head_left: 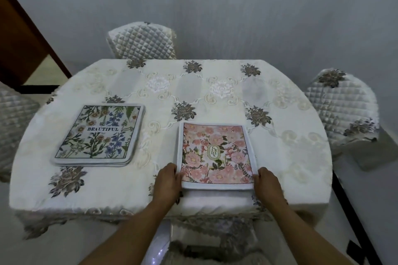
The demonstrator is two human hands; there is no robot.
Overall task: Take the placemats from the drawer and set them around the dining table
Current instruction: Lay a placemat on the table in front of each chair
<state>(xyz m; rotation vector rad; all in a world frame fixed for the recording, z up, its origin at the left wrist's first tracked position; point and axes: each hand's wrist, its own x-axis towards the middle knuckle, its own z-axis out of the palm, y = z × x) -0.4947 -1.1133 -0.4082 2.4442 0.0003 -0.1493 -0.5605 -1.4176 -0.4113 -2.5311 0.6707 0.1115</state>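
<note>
A pink floral placemat (215, 153) lies on the dining table (280, 157) near the front edge, right of the middle. My left hand (169, 180) grips its near left corner and my right hand (267, 183) grips its near right corner. A small stack of placemats (99, 135), the top one with blue and green flowers and the word BEAUTIFUL, rests on the left side of the table, apart from both hands.
A white embroidered tablecloth (193, 92) covers the table. Quilted chairs stand at the far side (142, 41), the right (342, 105) and the left (13, 127). A chair (211, 243) sits below my arms. A brown door (21, 45) is at far left.
</note>
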